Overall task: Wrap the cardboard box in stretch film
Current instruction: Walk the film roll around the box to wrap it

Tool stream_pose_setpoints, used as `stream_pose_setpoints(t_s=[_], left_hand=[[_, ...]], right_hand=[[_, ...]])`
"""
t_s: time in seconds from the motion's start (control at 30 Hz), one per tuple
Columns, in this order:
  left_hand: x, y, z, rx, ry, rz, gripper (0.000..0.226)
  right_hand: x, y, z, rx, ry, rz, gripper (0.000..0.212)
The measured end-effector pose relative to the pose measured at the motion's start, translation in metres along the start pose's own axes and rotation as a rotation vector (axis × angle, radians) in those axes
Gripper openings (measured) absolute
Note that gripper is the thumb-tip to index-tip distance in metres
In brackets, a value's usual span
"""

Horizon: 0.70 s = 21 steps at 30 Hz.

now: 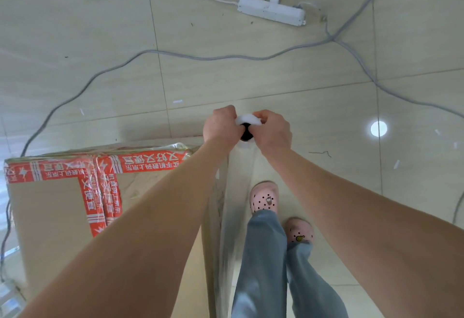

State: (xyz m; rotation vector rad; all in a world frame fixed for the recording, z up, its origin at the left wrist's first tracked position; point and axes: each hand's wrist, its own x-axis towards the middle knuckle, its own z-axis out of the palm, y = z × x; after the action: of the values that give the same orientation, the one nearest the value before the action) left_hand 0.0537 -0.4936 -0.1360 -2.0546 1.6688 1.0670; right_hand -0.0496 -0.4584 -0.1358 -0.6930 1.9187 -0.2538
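Box [50, 212] sits low left in view, top face up, brown cardboard with red printed tape [150, 162] along its far edge and in strips down toward the middle of the top. Roll [247, 123] is just past the box's far right corner, held upright and seen end-on: white film rim, dark core hole. Left hand [221, 124] grips the roll on the side nearer the box, fingers curled round it. Right hand [272, 130] grips the side away from the box, thumb and fingers pinched over the rim. The two hands are nearly touching with the roll between them. Both forearms are stretched out, the left one crossing over the box's top right part. Film [236, 192] runs as a clear sheet from the roll down along the box's right side; can't tell exactly where it meets the cardboard. Shiny wrinkled film also shows on the box's far top edge near that corner. Right of the box, beside the sheet, two pink clogs [263, 198] and grey-blue trousers [261, 255] stand on the tile floor [75, 28]. Well beyond the box, a white power strip [272, 11] lies on the floor with plugs in it. A grey cable [175, 55] loops across the floor between the strip and the box, curving down past the box's left side. A round light reflection [378, 128] sits on the floor well right of the box.
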Motion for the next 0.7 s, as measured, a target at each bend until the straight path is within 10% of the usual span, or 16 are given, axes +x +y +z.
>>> stream_pose_setpoints(t_s=[0.23,0.43,0.7], left_hand=[[0.019,-0.022,-0.021,-0.173,-0.028,-0.176,0.021],[0.029,-0.008,-0.027,0.09,-0.025,0.04,0.04],[0.047,0.0,-0.04,0.132,-0.011,-0.019,0.02]], right_hand=[[0.011,-0.023,0.024,0.242,-0.097,0.152,0.042],[0.022,-0.03,0.027,0.197,-0.074,0.151,0.039],[0.04,-0.047,0.014,0.013,-0.156,0.022,0.037]])
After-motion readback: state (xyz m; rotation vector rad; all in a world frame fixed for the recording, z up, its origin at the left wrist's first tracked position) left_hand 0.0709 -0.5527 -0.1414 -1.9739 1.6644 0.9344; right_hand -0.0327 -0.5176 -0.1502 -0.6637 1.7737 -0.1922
